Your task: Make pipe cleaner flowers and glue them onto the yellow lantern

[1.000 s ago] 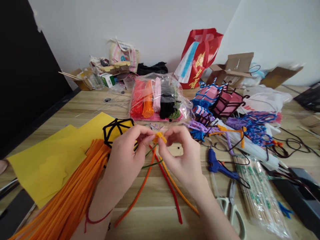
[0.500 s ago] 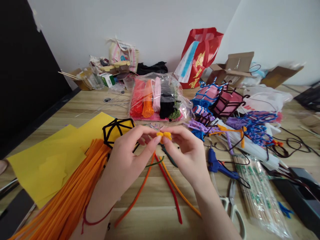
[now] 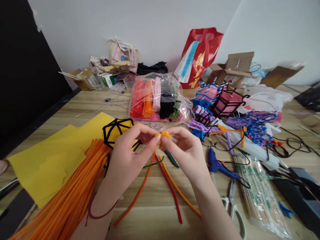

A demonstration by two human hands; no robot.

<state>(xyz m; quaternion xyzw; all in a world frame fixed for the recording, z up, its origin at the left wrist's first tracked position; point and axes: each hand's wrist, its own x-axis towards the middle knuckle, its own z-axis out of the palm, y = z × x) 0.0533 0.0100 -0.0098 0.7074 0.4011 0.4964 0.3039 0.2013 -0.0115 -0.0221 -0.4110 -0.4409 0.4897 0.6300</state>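
A small yellow pipe-cleaner flower (image 3: pixel 165 134) with looped petals is pinched between my two hands above the middle of the table. My left hand (image 3: pixel 135 148) grips it from the left with thumb and forefinger. From the other side, the thumb and fingers of my right hand (image 3: pixel 183 150) press on it. Below lie an orange pipe cleaner (image 3: pixel 140 196), a red pipe cleaner (image 3: pixel 171 190), a yellow-orange pipe cleaner (image 3: pixel 181 193) and a short green one (image 3: pixel 156 162). Part of a black-edged yellow lantern frame (image 3: pixel 117 131) is hidden behind my left hand.
Orange pipe cleaners (image 3: pixel 72 190) and yellow sheets (image 3: pixel 50 163) lie left. A clear bag of coloured bundles (image 3: pixel 160 96) sits behind. To the right are a blue glue gun (image 3: pixel 221 165), scissors (image 3: pixel 233 203), wrapped sticks (image 3: pixel 260 193) and pink lanterns (image 3: pixel 230 101).
Both hands have shifted slightly and the yellow flower has turned a little between the fingertips. My left wrist has moved a bit to the right. The things on the table stay put.
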